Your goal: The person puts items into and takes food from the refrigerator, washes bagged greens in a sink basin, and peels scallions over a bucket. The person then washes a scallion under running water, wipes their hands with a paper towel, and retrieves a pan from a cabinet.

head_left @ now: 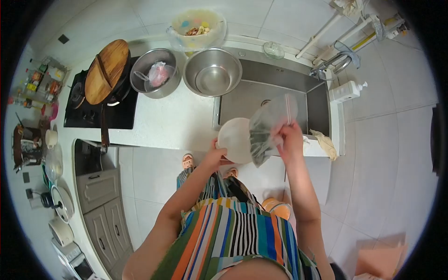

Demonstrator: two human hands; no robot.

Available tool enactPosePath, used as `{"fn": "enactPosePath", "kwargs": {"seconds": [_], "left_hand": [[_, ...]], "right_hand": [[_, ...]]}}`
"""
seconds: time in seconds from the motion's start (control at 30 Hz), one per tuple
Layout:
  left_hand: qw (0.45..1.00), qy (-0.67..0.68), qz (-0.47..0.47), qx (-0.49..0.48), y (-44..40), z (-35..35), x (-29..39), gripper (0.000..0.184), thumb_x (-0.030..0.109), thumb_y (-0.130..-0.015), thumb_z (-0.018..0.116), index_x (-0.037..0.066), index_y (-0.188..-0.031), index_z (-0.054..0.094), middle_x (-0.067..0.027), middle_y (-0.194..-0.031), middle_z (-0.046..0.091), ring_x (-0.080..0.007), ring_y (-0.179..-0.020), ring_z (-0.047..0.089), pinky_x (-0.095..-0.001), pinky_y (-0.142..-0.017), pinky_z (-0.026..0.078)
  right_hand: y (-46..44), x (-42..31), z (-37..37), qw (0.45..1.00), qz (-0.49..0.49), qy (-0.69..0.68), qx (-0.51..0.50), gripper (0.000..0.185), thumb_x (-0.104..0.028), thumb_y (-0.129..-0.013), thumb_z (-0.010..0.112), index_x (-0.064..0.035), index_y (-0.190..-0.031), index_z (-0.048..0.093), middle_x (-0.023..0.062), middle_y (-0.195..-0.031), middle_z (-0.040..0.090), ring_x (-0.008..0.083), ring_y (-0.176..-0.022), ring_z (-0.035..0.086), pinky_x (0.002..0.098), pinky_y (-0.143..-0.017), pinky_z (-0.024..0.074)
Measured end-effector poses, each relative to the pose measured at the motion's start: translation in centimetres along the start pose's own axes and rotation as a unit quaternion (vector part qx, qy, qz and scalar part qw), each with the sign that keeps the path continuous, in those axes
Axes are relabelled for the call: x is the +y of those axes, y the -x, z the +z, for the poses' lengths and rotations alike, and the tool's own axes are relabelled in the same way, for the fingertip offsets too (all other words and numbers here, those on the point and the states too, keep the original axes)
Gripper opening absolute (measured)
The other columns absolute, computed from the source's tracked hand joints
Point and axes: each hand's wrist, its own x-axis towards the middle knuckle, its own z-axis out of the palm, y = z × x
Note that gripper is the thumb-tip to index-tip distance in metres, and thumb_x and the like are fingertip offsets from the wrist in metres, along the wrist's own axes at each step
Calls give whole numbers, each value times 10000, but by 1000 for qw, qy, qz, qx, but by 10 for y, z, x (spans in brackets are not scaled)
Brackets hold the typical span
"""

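My left hand is closed on the near left rim of a white bowl, held in front of the sink. In my right hand is a clear zip bag, its zip strip toward the upper right. Something dark green shows through the lower left part of the bag, right beside the bowl. The bag overlaps the bowl's right edge, and I cannot tell whether they touch. What the green contents are is not clear.
Behind my hands lies a steel sink with a tap. Left of it stand a steel basin, a steel pot holding a plastic bag, and a wok with a wooden lid. A cloth hangs at the sink's front edge.
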Motion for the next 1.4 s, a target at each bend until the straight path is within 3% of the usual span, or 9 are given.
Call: {"fn": "enactPosePath", "kwargs": {"seconds": [0.43, 0.63, 0.77, 0.8, 0.83, 0.9, 1.07, 1.33, 1.4], "left_hand": [[930, 173, 181, 270, 13, -109, 43, 652, -22, -607, 459, 136, -1125, 96, -215, -1044, 358, -370, -817, 496, -424, -618, 492], [915, 232, 186, 273, -3, -136, 35, 653, -20, -625, 469, 136, -1133, 89, -207, -1059, 352, -362, -835, 488, -426, -628, 485], [864, 305, 211, 341, -10, -116, 27, 537, 44, -694, 510, 92, -1115, 181, -190, -1030, 396, -324, -832, 494, -389, -688, 465], [866, 304, 206, 338, -18, -116, 11, 537, 44, -694, 510, 92, -1115, 181, -190, -1030, 396, -324, -832, 494, -389, -688, 465], [896, 311, 186, 255, -31, -121, -12, 442, 88, -720, 516, 65, -1075, 254, -166, -985, 433, -282, -821, 500, -357, -699, 455], [929, 296, 138, 173, -46, -97, -21, 305, 180, -771, 499, 32, -1007, 375, -122, -898, 492, -214, -827, 502, -314, -714, 443], [965, 176, 138, 135, -123, -21, 47, 393, 322, -764, 513, 26, -1002, 410, -93, -881, 515, -197, -769, 526, -308, -696, 444], [975, 128, 123, 131, -154, 10, 86, 293, 83, -725, 410, -100, -954, 413, -156, -855, 517, -290, -797, 534, -378, -644, 495], [976, 120, 104, 150, -152, 27, 73, 292, 55, -707, 417, -96, -956, 406, -159, -877, 505, -294, -797, 531, -389, -625, 499]], "right_hand": [[-179, 20, 82, 989, -38, 7, -143, 202, 60, -704, 376, -8, -875, 459, 78, -766, 527, 157, -683, 524, 255, -605, 443], [-214, 77, 51, 964, 90, 247, 35, 178, -33, -702, 508, -10, -874, 468, 82, -789, 532, 163, -673, 537, 259, -562, 459], [-231, 91, 10, 846, -57, 529, 35, 311, -80, -664, 567, -42, -938, 425, 75, -728, 514, 160, -614, 523, 268, -435, 427], [-233, 91, 1, 758, -153, 634, 11, 353, -92, -654, 580, -62, -954, 396, 65, -666, 495, 162, -580, 510, 286, -397, 413], [-229, 84, 3, 757, -153, 635, 16, 353, -92, -654, 580, -62, -954, 396, 65, -666, 495, 162, -580, 510, 286, -397, 413], [-207, 65, 20, 883, 80, 462, -5, 510, -112, -654, 577, -71, -1093, 321, 68, -743, 499, 133, -584, 498, 231, -416, 390], [-204, 67, 24, 898, 136, 417, -31, 542, -124, -663, 569, -70, -1114, 275, 61, -719, 480, 121, -563, 481, 228, -419, 385], [-186, 37, -43, 929, 130, 343, -51, 502, -159, -682, 576, -72, -1101, 314, 73, -765, 523, 144, -599, 513, 257, -495, 420], [-187, 8, -96, 812, -16, 572, -115, 412, -165, -686, 563, -42, -1051, 416, 116, -834, 531, 209, -743, 526, 306, -671, 423]]}}
